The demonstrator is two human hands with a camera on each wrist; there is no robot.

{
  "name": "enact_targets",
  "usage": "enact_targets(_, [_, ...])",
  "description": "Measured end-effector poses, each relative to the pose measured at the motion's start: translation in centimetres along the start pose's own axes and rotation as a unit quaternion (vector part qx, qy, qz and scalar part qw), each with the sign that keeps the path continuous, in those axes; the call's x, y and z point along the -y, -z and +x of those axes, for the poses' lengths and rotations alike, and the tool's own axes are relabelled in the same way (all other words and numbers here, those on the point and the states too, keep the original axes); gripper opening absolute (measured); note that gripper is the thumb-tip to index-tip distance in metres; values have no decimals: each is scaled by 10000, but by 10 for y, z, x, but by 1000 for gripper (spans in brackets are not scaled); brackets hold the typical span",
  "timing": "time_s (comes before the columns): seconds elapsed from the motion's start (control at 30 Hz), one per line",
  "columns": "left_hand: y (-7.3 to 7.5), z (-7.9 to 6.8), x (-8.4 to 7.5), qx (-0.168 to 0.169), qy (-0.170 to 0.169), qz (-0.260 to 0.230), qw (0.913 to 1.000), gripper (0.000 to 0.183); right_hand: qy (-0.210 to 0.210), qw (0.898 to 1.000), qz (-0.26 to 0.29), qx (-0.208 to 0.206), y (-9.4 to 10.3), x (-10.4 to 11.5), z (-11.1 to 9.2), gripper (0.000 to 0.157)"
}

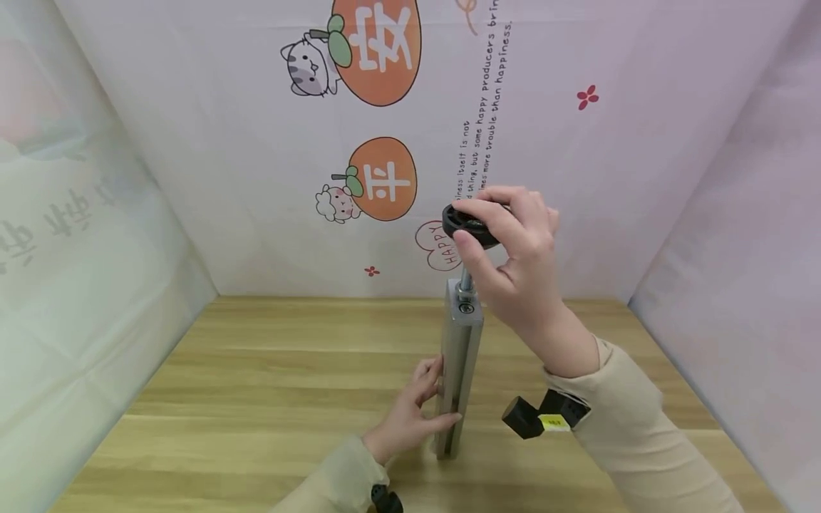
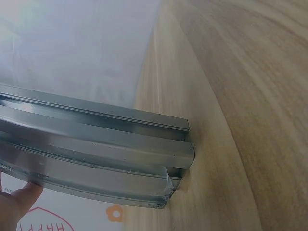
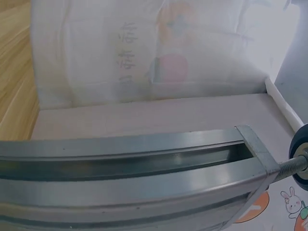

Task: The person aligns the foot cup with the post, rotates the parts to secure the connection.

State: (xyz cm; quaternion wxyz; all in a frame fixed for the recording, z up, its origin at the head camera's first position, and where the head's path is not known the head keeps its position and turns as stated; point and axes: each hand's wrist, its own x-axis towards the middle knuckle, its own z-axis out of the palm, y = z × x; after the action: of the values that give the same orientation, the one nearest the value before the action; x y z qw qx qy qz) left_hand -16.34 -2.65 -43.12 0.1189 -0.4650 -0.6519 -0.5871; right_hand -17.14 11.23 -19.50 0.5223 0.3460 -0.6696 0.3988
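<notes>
A silver slotted aluminium profile stands upright, its lower end right at the wooden tabletop in the left wrist view. Low on its sides, my left hand holds it, thumb on one side and fingers on the other. On the top sits an end plate with a round screw. A threaded stem rises from that plate and carries a black round levelling foot. My right hand pinches the foot's rim between thumb and fingers; part of the foot is hidden behind the fingers.
The wooden table extends around the profile. Behind it hangs a white printed cloth with orange fruit drawings, and pale cloth walls close both sides. A black wrist camera sticks out from the right sleeve.
</notes>
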Motion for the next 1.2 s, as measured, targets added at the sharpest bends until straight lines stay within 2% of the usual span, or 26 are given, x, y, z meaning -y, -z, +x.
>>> enact_targets(0.07, [-1,-4,5,-8,37,-27,10000,107,-232,9972,704,85,1,-4,-3,40])
enact_targets(0.1, [-1,-5,6,-4,48,-53,10000,106,-404,9922,1175,142,1,-7,-4,41])
enact_targets(0.13, [-1,-5,7,-9,61,-77,10000,105,-615,9830,1715,209,1,-10,-5,41])
enact_targets(0.17, [-1,-5,8,-16,66,-79,9999,104,-851,9686,2321,270,1,-13,-6,40])
enact_targets(0.2, [0,-5,8,-29,66,-71,9999,103,-1064,9490,2945,380,0,-17,-6,40])
enact_targets(0.23, [0,-5,8,-38,39,-61,10000,103,-1276,9249,3540,538,0,-20,-6,40])
enact_targets(0.27, [-1,-4,8,-43,12,-35,10000,103,-1512,8966,4097,731,0,-24,-6,41])
enact_targets(0.37, [-1,-3,7,-84,-23,29,10000,104,-2100,7972,5466,1472,1,-35,-4,47])
enact_targets(0.4, [-1,-3,7,-95,-19,38,9999,103,-2216,7647,5791,1755,0,-38,-3,50])
enact_targets(0.43, [-1,-3,7,-102,13,40,9999,103,-2320,7364,6037,1984,0,-40,-2,52])
enact_targets(0.5, [-2,-3,5,-94,144,-4,9999,101,-2425,6843,6484,2291,0,-44,-1,55])
enact_targets(0.57, [-2,-4,4,-81,330,-71,9994,100,-2410,6405,6871,2439,-2,-45,0,56])
enact_targets(0.67, [-1,-5,4,-79,513,-77,9986,99,-2297,5830,7386,2484,-7,-45,2,57])
enact_targets(0.77, [-1,-5,3,-89,583,-32,9983,99,-2183,5346,7771,2504,-11,-45,4,59])
enact_targets(0.83, [-1,-5,4,-91,563,-9,9984,98,-2104,5090,7957,2520,-13,-46,5,58])
enact_targets(0.9, [-1,-5,3,-87,557,-37,9984,98,-2029,4916,8090,2505,-15,-47,5,57])
enact_targets(1.03, [-1,-5,4,-93,510,-66,9986,99,-1945,4767,8277,2232,-17,-46,4,54])
enact_targets(1.2, [-1,-6,5,-98,553,-107,9984,99,-2045,4666,8434,1709,-17,-42,4,51])
